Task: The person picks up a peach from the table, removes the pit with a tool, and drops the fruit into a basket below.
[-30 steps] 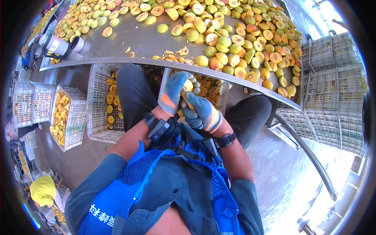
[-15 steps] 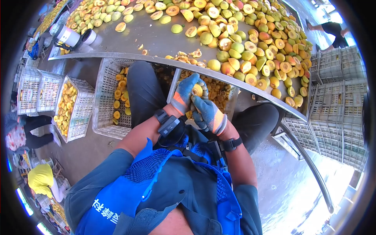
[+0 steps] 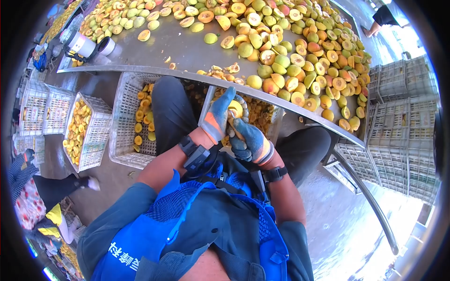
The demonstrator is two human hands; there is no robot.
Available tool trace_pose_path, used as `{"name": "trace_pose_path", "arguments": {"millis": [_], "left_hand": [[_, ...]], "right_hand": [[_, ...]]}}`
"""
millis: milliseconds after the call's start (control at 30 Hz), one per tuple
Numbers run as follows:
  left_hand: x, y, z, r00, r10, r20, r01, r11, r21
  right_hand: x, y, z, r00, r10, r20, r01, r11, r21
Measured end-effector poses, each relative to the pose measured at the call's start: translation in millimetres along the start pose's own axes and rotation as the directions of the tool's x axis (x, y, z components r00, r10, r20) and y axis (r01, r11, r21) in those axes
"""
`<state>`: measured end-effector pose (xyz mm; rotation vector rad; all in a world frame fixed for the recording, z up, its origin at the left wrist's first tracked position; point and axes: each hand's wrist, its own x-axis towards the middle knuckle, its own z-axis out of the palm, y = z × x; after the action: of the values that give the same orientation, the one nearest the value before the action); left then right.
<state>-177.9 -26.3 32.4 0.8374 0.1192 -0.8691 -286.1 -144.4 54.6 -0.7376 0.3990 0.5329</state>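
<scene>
Over a crate below the table edge, my left hand (image 3: 219, 116), in a blue and orange work glove, is closed around a yellow peach half (image 3: 235, 108). Close against it, my right hand (image 3: 253, 142), gloved the same way, has its fingers curled round a slim tool with a pale handle. Most of that tool is hidden, so its kind cannot be made out. Beneath both hands, the crate (image 3: 276, 125) contains peach scraps and pits. Cut peaches (image 3: 304, 70) lie heaped on the metal table (image 3: 187, 51) in front of me.
A white crate (image 3: 123, 100) with peach halves stands left of my knee. Another filled crate (image 3: 97, 140) is further left. Stacked crates (image 3: 398, 122) rise on the right, near a curved metal bar (image 3: 370, 201). A person (image 3: 35, 201) walks at the left; another person's leg shows top right.
Both hands stay together at the peach half, with only slight shifts of the fingers. At the left, a walking person has come nearer, partly covering someone in yellow. The view has shifted slightly.
</scene>
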Motion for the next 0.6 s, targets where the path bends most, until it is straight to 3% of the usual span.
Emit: {"name": "trace_pose_path", "arguments": {"millis": [133,233,267,333,367,400,433,467,500,533,567,600], "left_hand": [[-0.5,3.9,-0.8,0.999,-0.013,0.031,0.015,0.998,-0.055],[6.1,12.7,-5.1,0.997,0.039,-0.06,-0.051,0.975,-0.215],[6.7,19.7,-10.2,0.989,0.112,-0.094,-0.127,0.977,-0.17],[-0.2,43.6,-27.2,0.955,0.255,-0.152,-0.268,0.961,-0.073],[-7.0,58.5,-37.5,0.915,0.376,-0.147,-0.376,0.926,0.026],[-15.4,74.7,-48.2,0.861,0.492,-0.129,-0.478,0.87,0.123],[-24.1,87.5,-56.3,0.66,0.75,-0.038,-0.621,0.574,0.533],[-33.2,99.9,-67.2,0.437,0.881,0.179,-0.582,0.126,0.803],[-40.6,117.3,-86.7,0.5,0.865,-0.049,-0.652,0.412,0.637],[-47.8,135.6,-110.0,0.575,0.776,-0.259,-0.679,0.629,0.377],[-64.4,147.1,-135.0,0.263,0.96,0.092,-0.428,0.031,0.903],[-76.6,162.0,-158.1,0.173,0.798,0.577,0.112,-0.598,0.794]], "right_hand": [[0.2,2.1,-1.3,0.999,-0.02,0.037,0.019,1.0,0.023],[-8.6,-7.7,6.0,0.99,-0.14,-0.002,0.135,0.962,-0.239],[-5.5,-1.3,4.3,0.949,-0.312,-0.042,0.274,0.885,-0.377],[2.5,12.6,5.5,0.777,-0.628,-0.043,0.466,0.62,-0.631],[-1.5,9.6,9.0,0.542,-0.826,0.154,0.506,0.175,-0.844],[6.8,11.2,0.1,0.676,-0.736,0.036,0.284,0.214,-0.935],[22.2,17.4,-18.1,0.767,-0.633,-0.109,0.042,0.22,-0.975],[32.8,25.2,-31.9,0.807,-0.523,-0.274,-0.201,0.193,-0.96],[36.5,31.4,-37.2,0.754,-0.587,-0.293,-0.172,0.253,-0.952],[37.5,26.0,-36.7,0.744,-0.614,-0.263,-0.151,0.228,-0.962],[34.1,31.3,-30.2,0.743,-0.623,-0.245,-0.133,0.221,-0.966],[33.3,34.8,-24.2,0.731,-0.645,-0.225,-0.11,0.215,-0.97]]}}
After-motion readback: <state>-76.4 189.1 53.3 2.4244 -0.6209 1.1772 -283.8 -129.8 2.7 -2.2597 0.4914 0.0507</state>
